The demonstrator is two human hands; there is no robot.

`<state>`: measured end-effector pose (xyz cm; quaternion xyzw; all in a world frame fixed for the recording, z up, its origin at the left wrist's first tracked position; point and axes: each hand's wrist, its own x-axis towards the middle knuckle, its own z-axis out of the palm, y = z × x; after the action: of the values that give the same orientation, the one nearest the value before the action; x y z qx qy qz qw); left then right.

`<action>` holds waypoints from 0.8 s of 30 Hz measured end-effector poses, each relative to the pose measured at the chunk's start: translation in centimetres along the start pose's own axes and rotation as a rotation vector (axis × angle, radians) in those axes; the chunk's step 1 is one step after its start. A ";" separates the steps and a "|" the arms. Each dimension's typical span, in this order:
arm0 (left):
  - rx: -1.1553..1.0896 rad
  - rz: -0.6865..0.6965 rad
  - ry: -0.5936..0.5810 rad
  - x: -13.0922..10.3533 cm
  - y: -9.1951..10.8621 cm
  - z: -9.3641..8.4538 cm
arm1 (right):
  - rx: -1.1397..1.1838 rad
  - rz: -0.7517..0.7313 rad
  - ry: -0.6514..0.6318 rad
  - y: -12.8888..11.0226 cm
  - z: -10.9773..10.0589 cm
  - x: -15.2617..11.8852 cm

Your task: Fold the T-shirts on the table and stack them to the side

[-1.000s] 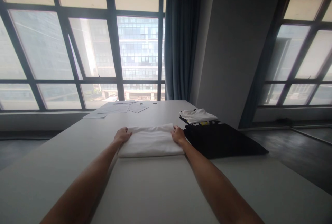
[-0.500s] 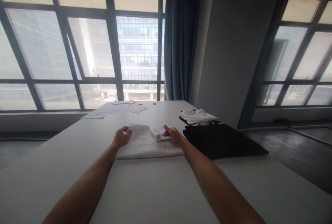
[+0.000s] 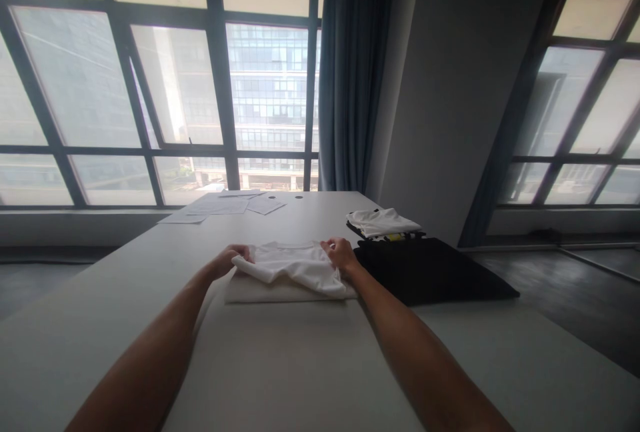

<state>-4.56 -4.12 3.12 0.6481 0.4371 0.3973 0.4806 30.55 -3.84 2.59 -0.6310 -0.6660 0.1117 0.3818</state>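
On the near part of the white desk [image 3: 290, 359], between the person's 2 forearms, lies a folded white cloth [image 3: 283, 292], its front edge flat and its upper layer rumpled. At its far corners, the left hand [image 3: 236, 259] has its grip closed on the left side of the fabric, and the right hand [image 3: 341, 255] pinches the right side. Just right of that hand lies a flat black cloth [image 3: 435, 272], with a crumpled white garment [image 3: 383, 222] atop a small pile behind it, then loose papers [image 3: 220, 205] farther left and 2 dark round spots [image 3: 299, 197] near the desk's far edge.
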 end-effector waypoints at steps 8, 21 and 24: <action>0.121 -0.191 -0.311 -0.8 2.6 -1.6 | 0.001 0.084 -0.312 1.1 -1.8 0.6; 0.896 0.034 0.147 6.3 1.0 -0.9 | -0.428 -0.033 -0.153 2.8 -0.5 0.3; 0.906 -0.060 0.112 7.5 1.1 -0.9 | -0.480 -0.050 -0.165 2.5 -0.4 0.3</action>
<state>-2.88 3.10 5.13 0.7576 0.6107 0.1866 0.1353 32.78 -3.24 1.39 -0.6756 -0.7178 -0.0080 0.1681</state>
